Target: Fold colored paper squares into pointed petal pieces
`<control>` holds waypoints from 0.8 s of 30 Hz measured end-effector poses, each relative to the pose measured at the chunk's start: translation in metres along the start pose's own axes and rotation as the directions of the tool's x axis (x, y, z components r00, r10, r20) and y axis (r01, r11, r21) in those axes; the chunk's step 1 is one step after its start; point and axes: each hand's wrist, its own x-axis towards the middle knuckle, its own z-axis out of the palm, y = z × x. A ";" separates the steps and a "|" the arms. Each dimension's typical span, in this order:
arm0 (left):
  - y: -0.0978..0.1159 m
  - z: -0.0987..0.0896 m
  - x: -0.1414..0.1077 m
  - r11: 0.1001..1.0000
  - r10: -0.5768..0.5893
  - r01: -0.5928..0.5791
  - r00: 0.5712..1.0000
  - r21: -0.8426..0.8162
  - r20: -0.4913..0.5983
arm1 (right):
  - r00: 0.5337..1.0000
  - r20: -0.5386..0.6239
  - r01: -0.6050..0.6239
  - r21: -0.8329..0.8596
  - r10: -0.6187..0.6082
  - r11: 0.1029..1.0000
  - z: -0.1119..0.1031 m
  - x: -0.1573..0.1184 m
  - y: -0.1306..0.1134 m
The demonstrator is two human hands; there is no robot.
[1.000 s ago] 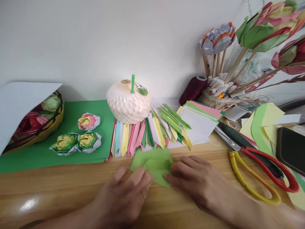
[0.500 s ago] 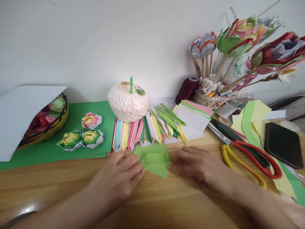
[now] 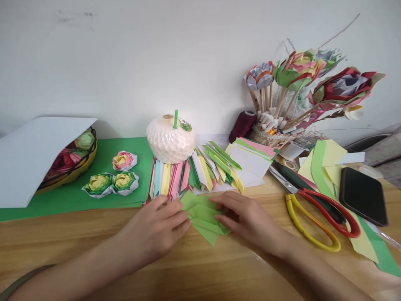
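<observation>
A light green sheet of folding paper lies on the wooden table in front of me, with creases and raised flaps across its middle. My left hand holds its left edge, the fingers bent and pressed down on it. On the opposite side, my right hand grips the right part, thumb and fingertips on the folded paper. Just beyond the sheet lie several folded paper strips in pink, yellow, green and white. A white netted, round object with a green straw stands on their far ends.
Red-and-yellow-handled scissors and a black phone lie at right among paper scraps. Paper flowers on sticks stand behind. At left, folded paper lotuses sit on green card, beside a basket under white paper.
My right hand has moved left and onto the green paper, whose right side is now more folded up. The paper has turned slightly. My left hand keeps its hold. The view has shifted.
</observation>
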 end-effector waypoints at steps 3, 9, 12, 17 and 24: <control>0.003 -0.001 0.003 0.997 -0.069 0.073 0.992 0.030 -0.102 | 0.998 0.003 -0.060 0.074 0.060 0.995 0.008 0.002 -0.002; 0.016 -0.003 0.008 0.798 -0.510 0.487 0.860 -0.355 0.033 | 0.952 0.004 -0.233 0.658 0.306 0.716 0.022 0.002 -0.010; 0.021 0.000 0.014 0.491 -0.580 0.661 0.734 -0.567 0.354 | 0.952 0.103 -0.254 0.792 0.289 0.555 0.028 0.001 -0.019; 0.016 0.005 0.016 0.143 -0.563 0.681 0.653 -0.718 0.508 | 0.981 0.038 -0.182 0.545 0.193 0.818 0.018 -0.003 -0.022; 0.006 0.015 0.010 0.320 -0.642 0.670 0.673 -0.670 0.367 | 0.906 -0.169 0.338 -0.267 -0.389 0.902 0.004 -0.005 -0.007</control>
